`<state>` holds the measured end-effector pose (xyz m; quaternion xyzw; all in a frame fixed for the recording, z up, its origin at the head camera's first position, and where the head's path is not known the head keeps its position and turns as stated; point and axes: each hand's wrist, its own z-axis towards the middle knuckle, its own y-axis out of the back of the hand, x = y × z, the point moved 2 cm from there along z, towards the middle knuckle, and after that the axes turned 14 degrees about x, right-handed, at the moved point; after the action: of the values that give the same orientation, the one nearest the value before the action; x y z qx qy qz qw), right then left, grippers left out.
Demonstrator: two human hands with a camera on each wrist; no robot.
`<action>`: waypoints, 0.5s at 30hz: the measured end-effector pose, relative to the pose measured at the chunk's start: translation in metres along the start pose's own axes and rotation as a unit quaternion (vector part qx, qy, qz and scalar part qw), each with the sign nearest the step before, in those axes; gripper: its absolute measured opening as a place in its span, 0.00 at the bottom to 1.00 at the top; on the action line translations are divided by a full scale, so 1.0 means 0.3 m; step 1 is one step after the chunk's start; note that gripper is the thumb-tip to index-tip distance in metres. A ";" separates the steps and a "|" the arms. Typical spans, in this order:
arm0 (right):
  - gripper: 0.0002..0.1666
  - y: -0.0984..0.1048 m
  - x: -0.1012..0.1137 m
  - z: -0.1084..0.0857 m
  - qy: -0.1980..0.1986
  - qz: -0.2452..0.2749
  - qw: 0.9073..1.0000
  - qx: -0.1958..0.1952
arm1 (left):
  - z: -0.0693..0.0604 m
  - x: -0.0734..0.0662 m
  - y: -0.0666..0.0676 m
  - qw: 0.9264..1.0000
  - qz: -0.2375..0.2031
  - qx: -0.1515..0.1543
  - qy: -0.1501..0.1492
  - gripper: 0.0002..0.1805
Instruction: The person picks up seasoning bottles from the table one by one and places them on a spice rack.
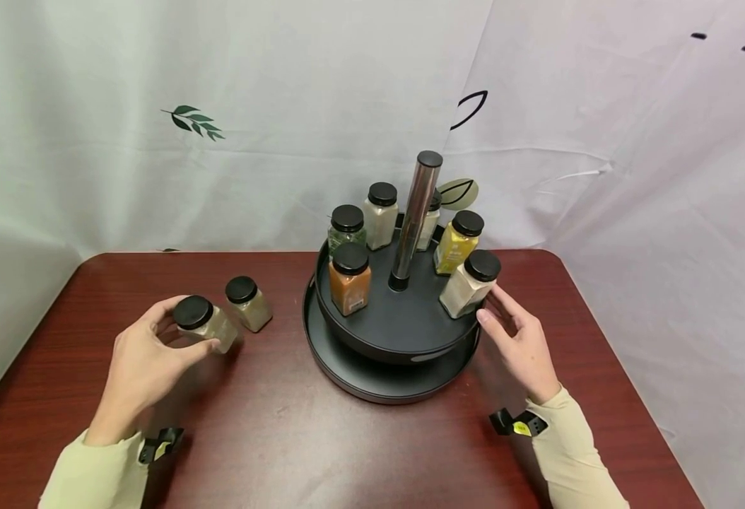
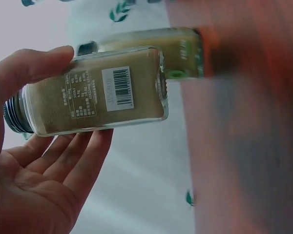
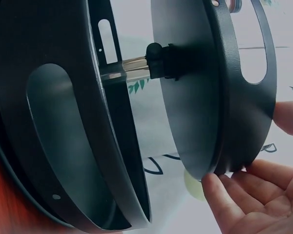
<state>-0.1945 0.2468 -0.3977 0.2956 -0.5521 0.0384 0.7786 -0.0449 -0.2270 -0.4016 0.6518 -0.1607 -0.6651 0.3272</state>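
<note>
My left hand (image 1: 150,360) holds a square glass spice jar (image 2: 97,92) with a black lid, thumb on one side and fingers on the other. In the left wrist view its barcode label shows, and its base is raised off the table. Just behind it stands a second spice jar (image 1: 253,307) of similar brownish powder. At the right of the black two-tier turntable (image 1: 385,332), my right hand (image 1: 521,346) grips the upper tray's rim (image 3: 244,122), thumb at the top edge and fingers at the lower edge. A pale spice jar (image 1: 468,286) stands beside those fingers, tilted in view.
On the upper tray are an orange jar (image 1: 350,283), a green herb jar (image 1: 345,230), a yellow jar (image 1: 455,247) and pale jars (image 1: 381,215) around a metal post (image 1: 415,219). The lower tray (image 1: 379,392) rests on the reddish-brown table (image 1: 283,438). A white curtain (image 1: 283,71) hangs behind.
</note>
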 end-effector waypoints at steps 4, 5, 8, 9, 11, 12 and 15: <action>0.32 -0.003 0.000 0.000 -0.002 0.003 1.000 0.000 | -0.013 -0.036 0.011 1.000 -0.006 -0.025 -0.005 0.36; 0.32 -0.004 0.001 0.000 -0.002 0.004 1.000 0.000 | -0.015 -0.047 0.014 0.999 -0.010 -0.030 -0.005 0.36; 0.32 -0.006 0.002 0.000 -0.002 0.006 1.000 0.000 | -0.023 -0.079 0.020 0.999 -0.016 -0.039 -0.006 0.36; 0.32 -0.006 0.003 0.000 -0.001 0.006 1.000 0.000 | -0.025 -0.092 0.021 0.999 -0.020 -0.040 -0.006 0.36; 0.32 -0.007 0.004 -0.001 -0.001 0.008 1.000 -0.001 | -0.032 -0.119 0.024 0.999 -0.031 -0.040 -0.007 0.35; 0.32 -0.008 0.004 -0.001 -0.001 0.009 1.000 -0.001 | -0.035 -0.133 0.025 0.998 -0.037 -0.040 -0.008 0.35; 0.32 -0.008 0.005 -0.002 0.000 0.012 1.000 -0.003 | -0.044 -0.177 0.028 0.998 -0.056 -0.041 -0.008 0.35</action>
<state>-0.1925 0.2447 -0.3976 0.2863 -0.5561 0.0461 0.7789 -0.0335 -0.1962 -0.3570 0.6405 -0.0997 -0.6934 0.3147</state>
